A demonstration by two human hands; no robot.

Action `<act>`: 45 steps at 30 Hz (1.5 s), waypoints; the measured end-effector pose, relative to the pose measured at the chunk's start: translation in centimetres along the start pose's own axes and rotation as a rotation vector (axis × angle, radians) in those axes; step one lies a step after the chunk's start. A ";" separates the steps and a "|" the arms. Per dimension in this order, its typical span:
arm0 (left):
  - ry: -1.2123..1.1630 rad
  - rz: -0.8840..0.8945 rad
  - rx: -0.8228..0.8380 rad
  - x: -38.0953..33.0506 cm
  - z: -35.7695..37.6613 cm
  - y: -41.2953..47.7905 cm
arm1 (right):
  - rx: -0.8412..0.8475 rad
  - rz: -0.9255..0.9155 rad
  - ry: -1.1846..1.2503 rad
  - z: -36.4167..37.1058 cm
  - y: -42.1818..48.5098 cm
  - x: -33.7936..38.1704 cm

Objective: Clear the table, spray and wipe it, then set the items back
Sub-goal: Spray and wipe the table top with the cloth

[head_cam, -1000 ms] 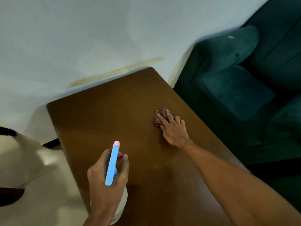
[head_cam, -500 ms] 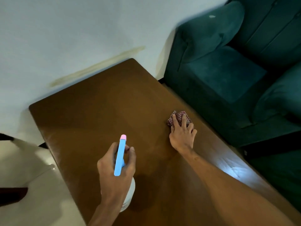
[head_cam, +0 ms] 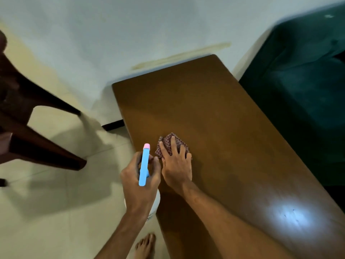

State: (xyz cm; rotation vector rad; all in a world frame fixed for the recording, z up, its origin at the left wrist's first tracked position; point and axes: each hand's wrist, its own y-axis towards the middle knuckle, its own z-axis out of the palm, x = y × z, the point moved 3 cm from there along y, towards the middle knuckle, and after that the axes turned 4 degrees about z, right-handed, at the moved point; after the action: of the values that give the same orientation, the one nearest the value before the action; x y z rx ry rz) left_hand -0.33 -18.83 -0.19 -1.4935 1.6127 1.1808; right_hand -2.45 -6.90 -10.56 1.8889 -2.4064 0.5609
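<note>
**Wiping stroke arrives at the left edge of the tabletop**

The brown tabletop [head_cam: 214, 113] runs from the near right to the far centre, with a lamp glare on its near right part. A dark green sofa [head_cam: 302, 86] stands along its right side, and a dark chair [head_cam: 37, 128] stands on the pale floor [head_cam: 56, 212] at left. The right hand [head_cam: 176, 165] lies palm-down on the checked cloth [head_cam: 169, 142]. Its fingers [head_cam: 173, 146] are spread and nearly straight, pressing the cloth flat rather than gripping it.

Half a second earlier the cloth sat at the tabletop's right edge, beside the sofa. It now sits at the left edge, so one stroke has crossed the full width.

The left hand [head_cam: 140, 182] holds the spray bottle [head_cam: 144, 163] upright just off that left edge, just beside the right hand. Its fingers are curled round the bottle's neck under the blue trigger head. A bare foot [head_cam: 145, 245] shows on the floor, near.

On this evidence, clearing and spraying appear done and wiping is under way. The far half probably needs more strokes, and the items have yet to be set back.
</note>
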 end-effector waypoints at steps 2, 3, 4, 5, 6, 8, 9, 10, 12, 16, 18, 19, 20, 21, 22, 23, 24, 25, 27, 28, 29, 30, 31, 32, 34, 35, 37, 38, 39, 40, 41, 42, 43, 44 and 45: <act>0.033 -0.021 -0.040 1.2 -2.0 -0.2 | -0.007 -0.116 -0.025 1.5 -1.5 2.6; 0.048 -0.020 -0.056 1.6 -2.9 -0.4 | -0.002 -0.171 -0.042 2.1 -2.3 3.4; 0.061 -0.013 -0.069 1.9 -3.6 -0.5 | 0.022 -0.228 -0.065 2.4 -3.1 3.8; 0.070 -0.009 -0.077 2.2 -4.2 -0.7 | 0.048 -0.294 -0.094 2.7 -3.7 3.8; 0.077 -0.009 -0.086 2.4 -4.6 -0.9 | 0.079 -0.367 -0.127 2.8 -4.4 3.5; 0.093 -0.002 -0.101 2.7 -4.9 -1.4 | 0.122 -0.488 -0.168 2.6 -5.5 1.8; 0.096 0.000 -0.106 2.6 -4.8 -1.7 | 0.132 -0.527 -0.178 2.4 -5.9 0.7; 0.091 0.002 -0.104 2.5 -4.6 -1.9 | 0.136 -0.546 -0.183 2.1 -6.1 -0.5; 0.067 0.004 -0.083 2.0 -3.8 -2.5 | 0.125 -0.525 -0.209 1.5 -6.2 -3.3; 0.017 0.003 -0.023 0.1 -0.8 -3.4 | 0.005 -0.336 -0.275 -0.9 -5.4 -9.2; -0.012 0.029 0.009 -1.1 1.2 -3.9 | -0.032 -0.188 -0.287 -2.3 -4.9 -12.9; -0.019 0.040 0.023 -1.7 2.1 -4.1 | -0.044 -0.114 -0.278 -2.9 -4.7 -14.9; -0.026 0.051 0.038 -2.2 3.0 -4.3 | -0.052 -0.042 -0.268 -3.5 -4.5 -16.8; -0.031 0.061 0.063 -2.9 4.4 -4.7 | -0.063 0.043 -0.259 -4.1 -4.6 -19.3; -0.034 0.073 0.081 -3.4 5.4 -5.0 | -0.071 0.125 -0.243 -4.7 -4.5 -21.3; -0.040 0.087 0.105 -4.0 6.6 -5.4 | -0.077 0.218 -0.216 -5.2 -4.9 -23.7; -0.047 0.098 0.121 -4.6 7.5 -5.6 | -0.087 0.300 -0.190 -5.5 -5.2 -25.6; -0.059 0.111 0.136 -5.2 8.3 -5.9 | -0.102 0.371 -0.173 -5.8 -5.6 -27.2; -0.083 0.132 0.166 -6.2 10.0 -6.4 | -0.130 0.489 -0.141 -6.0 -6.8 -29.7; -0.088 0.138 0.175 -6.6 10.6 -6.7 | -0.136 0.536 -0.117 -5.9 -7.4 -30.3; -0.087 0.138 0.177 -6.9 11.1 -6.9 | -0.142 0.573 -0.093 -5.8 -7.6 -30.4; -0.086 0.138 0.176 -7.1 11.4 -6.9 | -0.145 0.602 -0.070 -5.6 -7.8 -30.2; -0.085 0.137 0.175 -7.2 11.5 -6.9 | -0.144 0.630 -0.045 -5.4 -7.8 -29.5; -0.084 0.135 0.173 -7.3 11.4 -7.0 | -0.141 0.648 -0.024 -5.2 -7.9 -28.5; -0.078 0.131 0.157 -7.3 10.8 -6.9 | -0.134 0.629 -0.012 -4.6 -7.9 -25.8; -0.073 0.124 0.149 -7.1 10.5 -6.8 | -0.131 0.601 -0.018 -4.3 -8.0 -24.3; -0.049 0.103 0.116 -6.4 8.8 -6.5 | -0.119 0.523 -0.016 -3.6 -7.9 -20.3; -0.035 0.092 0.098 -5.9 7.7 -6.3 | -0.110 0.477 -0.004 -3.2 -7.9 -17.9; -0.026 0.083 0.087 -5.4 6.8 -6.2 | -0.103 0.430 0.011 -2.7 -8.0 -15.9; -0.013 0.074 0.077 -4.8 6.0 -6.1 | -0.096 0.379 0.026 -2.0 -8.3 -13.9; 0.006 0.067 0.059 -4.1 4.6 -6.0 | -0.083 0.316 0.030 -1.2 -8.6 -11.4; 0.020 0.061 0.042 -3.5 3.7 -5.9 | -0.077 0.260 0.022 -0.5 -9.0 -9.6; 0.025 0.053 0.021 -2.8 2.4 -5.9 | -0.069 0.199 0.003 0.3 -9.6 -7.5; 0.024 0.046 0.003 -2.3 1.4 -5.9 | -0.054 0.140 -0.014 1.1 -10.3 -5.8; 0.027 0.036 -0.012 -1.8 0.5 -5.9 | -0.031 0.083 -0.023 1.9 -11.2 -4.3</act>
State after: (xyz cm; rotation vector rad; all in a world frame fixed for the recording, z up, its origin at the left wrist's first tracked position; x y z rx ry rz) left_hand 5.69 -17.40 0.08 -1.4989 1.6598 1.1967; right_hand 9.63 -5.68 -10.49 1.8006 -2.5030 0.5059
